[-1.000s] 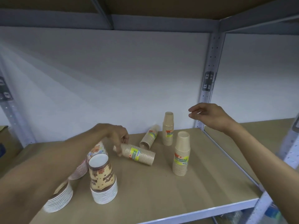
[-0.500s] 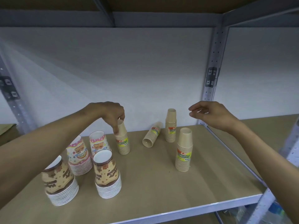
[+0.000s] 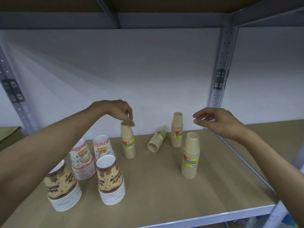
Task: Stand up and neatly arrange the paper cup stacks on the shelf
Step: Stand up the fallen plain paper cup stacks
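Note:
On the brown shelf (image 3: 164,191), my left hand (image 3: 115,110) pinches the top of an upright tan cup stack (image 3: 129,143) with its fingertips. Right of it another tan stack (image 3: 157,140) lies on its side, mouth towards me. Two more tan stacks stand upright, one at the back (image 3: 176,129) and one nearer the front (image 3: 190,156). On the left stand two pink patterned stacks (image 3: 81,161) (image 3: 102,146) and two brown patterned stacks (image 3: 61,184) (image 3: 110,179). My right hand (image 3: 218,122) hovers above the back right of the shelf, fingers loosely curled, holding nothing.
A white wall closes the shelf's back. A grey perforated metal post (image 3: 220,71) rises at the back right, another post (image 3: 14,91) at the left. The shelf's white front edge (image 3: 213,216) runs below. A further shelf section (image 3: 271,129) continues to the right.
My left hand took the tan stack that lay on its side and stood it upright behind the patterned stacks. Its grip has since slid up to the top. My right hand barely moved.

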